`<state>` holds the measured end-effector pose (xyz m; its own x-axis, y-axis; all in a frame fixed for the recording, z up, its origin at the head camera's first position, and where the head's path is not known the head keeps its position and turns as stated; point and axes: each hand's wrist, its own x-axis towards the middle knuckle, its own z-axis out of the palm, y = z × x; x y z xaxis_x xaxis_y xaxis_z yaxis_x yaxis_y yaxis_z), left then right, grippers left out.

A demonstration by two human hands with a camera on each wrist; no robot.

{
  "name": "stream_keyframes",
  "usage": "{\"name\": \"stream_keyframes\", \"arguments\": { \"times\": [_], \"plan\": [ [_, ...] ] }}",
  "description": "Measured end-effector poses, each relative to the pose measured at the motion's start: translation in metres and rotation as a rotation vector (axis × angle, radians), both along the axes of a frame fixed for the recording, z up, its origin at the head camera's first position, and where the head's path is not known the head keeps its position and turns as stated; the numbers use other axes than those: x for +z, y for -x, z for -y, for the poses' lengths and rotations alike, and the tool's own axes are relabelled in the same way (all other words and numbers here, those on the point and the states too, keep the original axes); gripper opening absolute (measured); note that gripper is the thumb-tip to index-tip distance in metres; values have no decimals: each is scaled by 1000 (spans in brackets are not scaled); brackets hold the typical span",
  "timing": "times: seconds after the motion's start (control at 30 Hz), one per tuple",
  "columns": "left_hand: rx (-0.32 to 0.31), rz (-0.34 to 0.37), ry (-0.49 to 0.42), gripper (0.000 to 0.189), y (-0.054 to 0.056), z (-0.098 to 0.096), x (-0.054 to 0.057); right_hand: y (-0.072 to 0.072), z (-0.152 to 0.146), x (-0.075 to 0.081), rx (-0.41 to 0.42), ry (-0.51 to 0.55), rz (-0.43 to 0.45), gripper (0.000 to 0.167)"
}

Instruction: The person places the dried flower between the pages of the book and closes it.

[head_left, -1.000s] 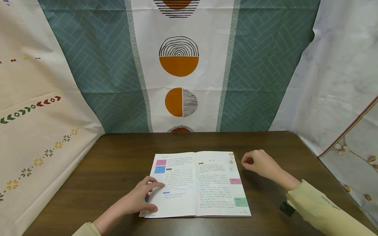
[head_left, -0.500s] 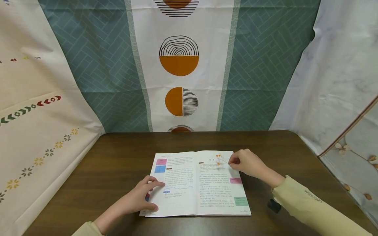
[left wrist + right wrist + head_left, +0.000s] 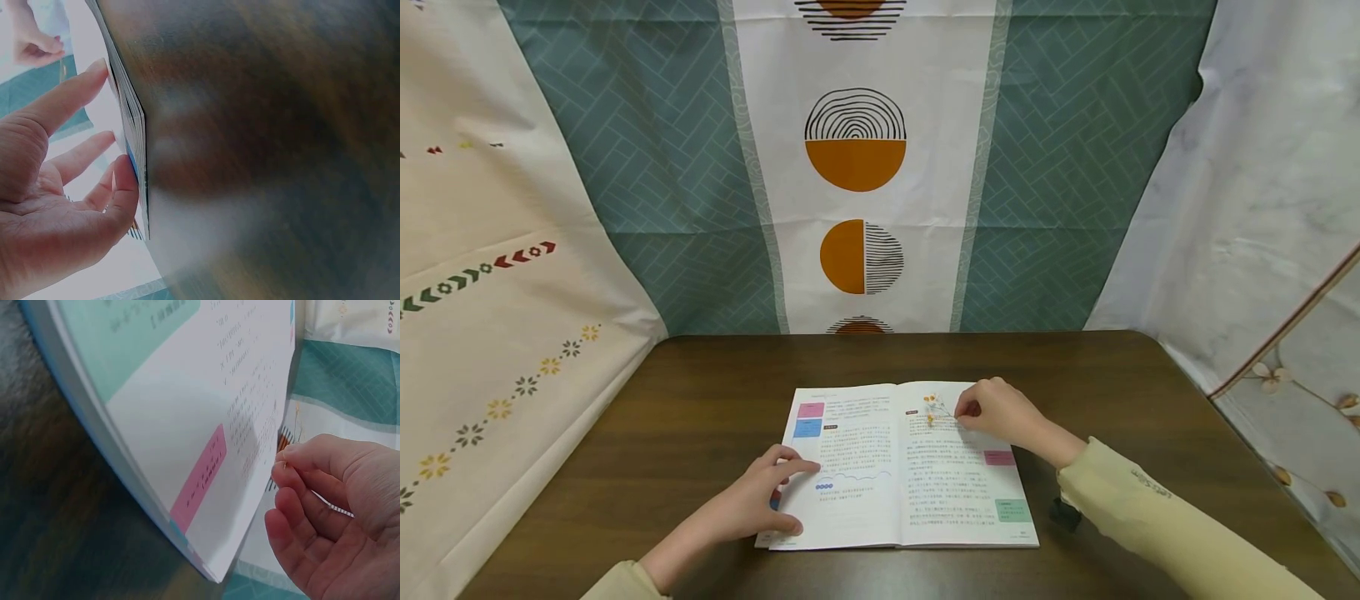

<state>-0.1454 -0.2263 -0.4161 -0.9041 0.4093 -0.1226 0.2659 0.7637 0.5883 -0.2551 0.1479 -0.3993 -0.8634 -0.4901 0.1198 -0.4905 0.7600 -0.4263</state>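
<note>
Yellow-flowered sprig [image 3: 931,399], white book [image 3: 850,527] with pink, blue, green patches [image 3: 998,457]

Table [image 3: 880,358]: dark brown wood, far corners rounded.
Back cloth [image 3: 857,207]: hung behind the table, teal side panels, white middle strip bearing orange-and-black circles.
Left cloth [image 3: 512,325]: cream, left of the table, with a slanting row of flowers (yellow and grey taking turns).
Right cloth [image 3: 1247,208]: pale, marbled, right of the table, crossed by a brown diagonal line.
Light: dull sheen on the table's near side.

Free room over the book [image 3: 898,475] between left hand [image 3: 751,502] and sprig [image 3: 931,399] in right hand [image 3: 1002,414]
</note>
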Motion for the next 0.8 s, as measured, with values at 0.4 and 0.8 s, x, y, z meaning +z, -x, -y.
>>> {"name": "stream_keyframes", "arguments": {
  "times": [0.4, 0.8],
  "plan": [
    [-6, 2, -3, 70, 1, 1, 0, -1, 19, -4, 41, -16, 19, 4],
    [-4, 3, -10, 70, 1, 1, -2, -1, 31, -7, 64, -26, 35, 4]
  ]
}}
